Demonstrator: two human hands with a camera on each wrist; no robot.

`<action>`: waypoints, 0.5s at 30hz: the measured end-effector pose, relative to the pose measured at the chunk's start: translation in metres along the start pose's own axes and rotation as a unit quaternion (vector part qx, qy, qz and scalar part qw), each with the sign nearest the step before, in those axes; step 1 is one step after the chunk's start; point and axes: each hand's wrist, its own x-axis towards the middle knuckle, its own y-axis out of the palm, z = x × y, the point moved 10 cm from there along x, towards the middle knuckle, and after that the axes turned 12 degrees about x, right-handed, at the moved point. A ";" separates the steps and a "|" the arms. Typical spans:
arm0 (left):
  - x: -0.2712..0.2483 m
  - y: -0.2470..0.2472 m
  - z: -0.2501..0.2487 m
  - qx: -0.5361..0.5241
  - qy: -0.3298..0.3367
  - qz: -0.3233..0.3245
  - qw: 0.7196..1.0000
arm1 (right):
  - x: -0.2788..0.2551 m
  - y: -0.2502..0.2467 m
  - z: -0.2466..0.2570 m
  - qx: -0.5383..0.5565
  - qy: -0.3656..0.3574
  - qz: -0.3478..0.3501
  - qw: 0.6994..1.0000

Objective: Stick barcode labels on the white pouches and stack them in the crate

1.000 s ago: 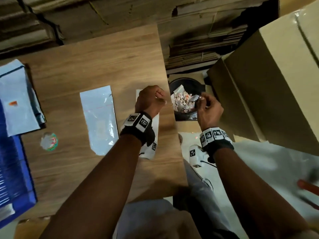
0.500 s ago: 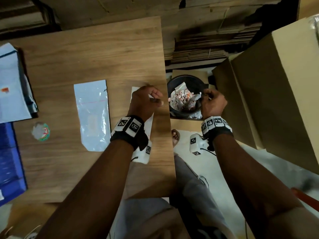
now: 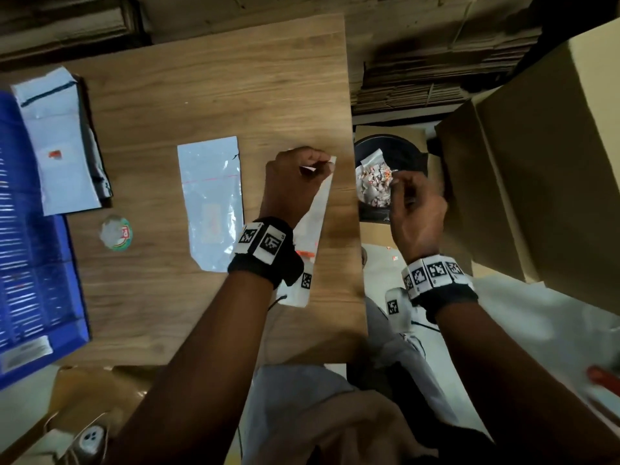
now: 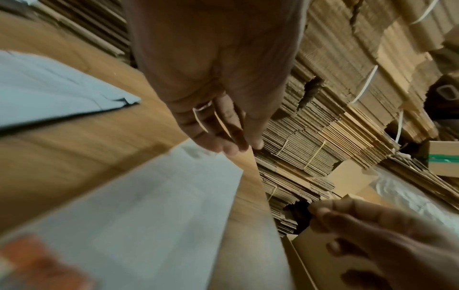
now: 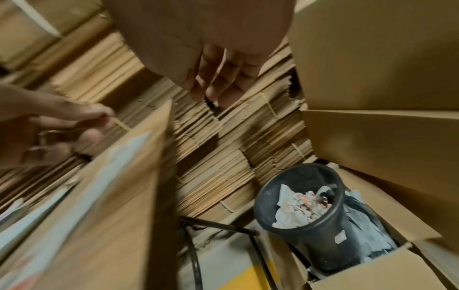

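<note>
One white pouch [image 3: 211, 203] lies flat in the middle of the wooden table [image 3: 235, 78]. To its right my left hand [image 3: 323, 166] pinches a small white label [image 3: 332, 160] between thumb and forefinger. It does so above the far end of a long white sheet [image 3: 317, 216] that carries an orange mark; the same sheet [image 4: 149, 215] fills the left wrist view. Off the table's right edge, my right hand [image 3: 402, 189] hovers over a black bin [image 3: 402, 146]. Its fingers [image 5: 213, 86] hang loosely curled and hold nothing I can see. The blue crate [image 3: 33, 263] sits at the far left.
A stack of white pouches [image 3: 57, 146] rests half on the crate's far end. A small round roll [image 3: 115, 233] lies near the crate. The bin [image 5: 305, 212] holds paper scraps. A large cardboard box [image 3: 536, 162] stands right of it. Flattened cartons [image 3: 419, 88] are piled behind.
My right hand has drawn back a little from the bin's rim and its fingers have loosened. My left hand keeps its pinch over the sheet's far end.
</note>
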 end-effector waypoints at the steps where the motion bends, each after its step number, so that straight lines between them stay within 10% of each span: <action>1: -0.008 -0.010 0.007 0.002 -0.003 -0.012 1.000 | -0.014 0.010 0.012 -0.012 -0.023 0.026 0.999; 8: -0.070 -0.046 0.091 0.059 -0.124 -0.011 0.991 | -0.102 0.080 0.051 -0.114 -0.062 0.160 0.978; 15: -0.087 -0.032 0.116 0.160 -0.167 0.055 0.971 | -0.142 0.111 0.039 -0.204 -0.010 0.152 0.967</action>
